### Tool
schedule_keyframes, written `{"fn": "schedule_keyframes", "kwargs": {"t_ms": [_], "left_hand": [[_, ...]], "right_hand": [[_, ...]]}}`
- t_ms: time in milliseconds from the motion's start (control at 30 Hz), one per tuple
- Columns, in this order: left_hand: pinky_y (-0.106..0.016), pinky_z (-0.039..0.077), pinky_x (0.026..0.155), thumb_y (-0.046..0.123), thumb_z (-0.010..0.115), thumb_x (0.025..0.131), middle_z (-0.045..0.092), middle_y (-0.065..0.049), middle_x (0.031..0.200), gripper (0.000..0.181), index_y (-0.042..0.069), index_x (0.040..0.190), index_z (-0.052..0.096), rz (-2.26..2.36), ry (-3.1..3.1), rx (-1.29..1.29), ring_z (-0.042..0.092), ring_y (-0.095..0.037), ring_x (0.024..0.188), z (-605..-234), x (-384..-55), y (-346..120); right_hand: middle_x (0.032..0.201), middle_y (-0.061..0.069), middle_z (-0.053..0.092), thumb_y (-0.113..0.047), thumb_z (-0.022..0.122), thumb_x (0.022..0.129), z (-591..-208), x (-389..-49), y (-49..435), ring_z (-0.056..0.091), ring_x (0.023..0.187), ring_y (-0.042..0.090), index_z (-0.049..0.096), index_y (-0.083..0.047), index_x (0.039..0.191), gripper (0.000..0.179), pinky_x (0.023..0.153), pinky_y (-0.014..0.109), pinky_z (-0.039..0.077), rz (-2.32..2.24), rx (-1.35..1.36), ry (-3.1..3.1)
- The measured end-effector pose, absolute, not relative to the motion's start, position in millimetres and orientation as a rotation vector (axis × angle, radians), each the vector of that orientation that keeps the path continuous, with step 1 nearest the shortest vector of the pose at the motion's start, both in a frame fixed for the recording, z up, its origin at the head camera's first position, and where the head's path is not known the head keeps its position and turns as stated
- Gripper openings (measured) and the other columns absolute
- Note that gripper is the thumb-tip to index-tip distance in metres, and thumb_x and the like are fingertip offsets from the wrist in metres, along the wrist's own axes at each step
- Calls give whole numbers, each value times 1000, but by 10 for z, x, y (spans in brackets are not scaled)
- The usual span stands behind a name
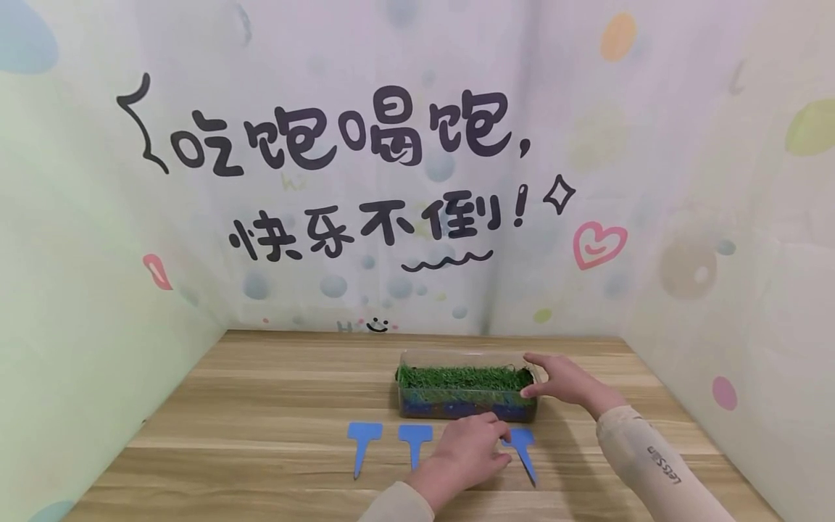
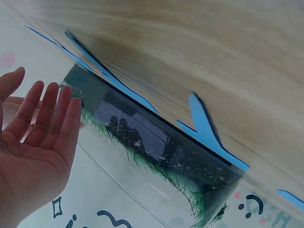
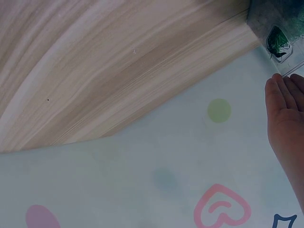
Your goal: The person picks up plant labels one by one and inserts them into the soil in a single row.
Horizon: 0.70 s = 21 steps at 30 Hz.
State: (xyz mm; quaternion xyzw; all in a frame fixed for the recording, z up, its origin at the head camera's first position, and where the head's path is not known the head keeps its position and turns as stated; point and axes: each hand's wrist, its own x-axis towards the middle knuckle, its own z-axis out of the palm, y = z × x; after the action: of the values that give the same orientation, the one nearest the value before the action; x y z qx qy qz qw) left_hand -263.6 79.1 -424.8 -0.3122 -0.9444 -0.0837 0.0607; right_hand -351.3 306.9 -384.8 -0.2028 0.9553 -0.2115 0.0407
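Note:
A clear plastic box (image 1: 470, 406) of green grass (image 1: 463, 378) on dark soil sits on the wooden table. My right hand (image 1: 567, 378) is at its right end, thumb and fingers spread across the corners; in the right wrist view the fingers (image 3: 285, 90) look straight, their tips at the box's edge. My left hand (image 1: 464, 451) hovers before the box with nothing in it, its fingers (image 2: 47, 114) extended in the left wrist view. Several blue T-shaped plant labels lie along the box's front: a left one (image 1: 364, 438), a middle one (image 1: 414, 435), partly covered by my left hand, and a right one (image 1: 524, 446).
The wooden tabletop (image 1: 261, 413) extends to the left of the box. A printed backdrop (image 1: 391, 297) with dark lettering stands behind the table, and pale side walls (image 1: 750, 326) rise at both edges.

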Motion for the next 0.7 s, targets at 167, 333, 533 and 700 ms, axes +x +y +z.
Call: {"fn": "schedule_keyframes", "kwargs": {"t_ms": [167,333,533,700], "left_hand": [[-19,50,63,44,71,91,62,18,97,18,34,107,70,-253,-2856,-947,61,0,78,-4263,-2636,805],[-18,49,61,43,72,91,61,18,95,18,34,106,70,-256,-2857,-950,59,1,74,-4272,-2629,823],[-15,48,63,43,72,90,60,18,92,18,34,106,70,-245,-2846,-963,57,3,73,-4289,-2635,845],[-15,50,66,44,71,91,61,19,93,17,34,105,70,-219,-2862,-968,59,3,77,-4289,-2645,871]], "right_hand": [[147,28,47,-43,77,85,-3848,-3513,3072,46,134,49,42,3,148,85,103,61,44,-647,-620,2925],[147,28,48,-43,77,85,-3848,-3511,3068,47,133,49,42,3,148,85,103,61,44,-640,-620,2929],[147,29,47,-42,77,85,-3842,-3505,3063,47,133,49,42,4,148,85,102,61,44,-633,-619,2933],[147,29,47,-41,77,86,-3825,-3496,3053,47,132,49,42,4,148,84,103,61,44,-633,-620,2936]]}}
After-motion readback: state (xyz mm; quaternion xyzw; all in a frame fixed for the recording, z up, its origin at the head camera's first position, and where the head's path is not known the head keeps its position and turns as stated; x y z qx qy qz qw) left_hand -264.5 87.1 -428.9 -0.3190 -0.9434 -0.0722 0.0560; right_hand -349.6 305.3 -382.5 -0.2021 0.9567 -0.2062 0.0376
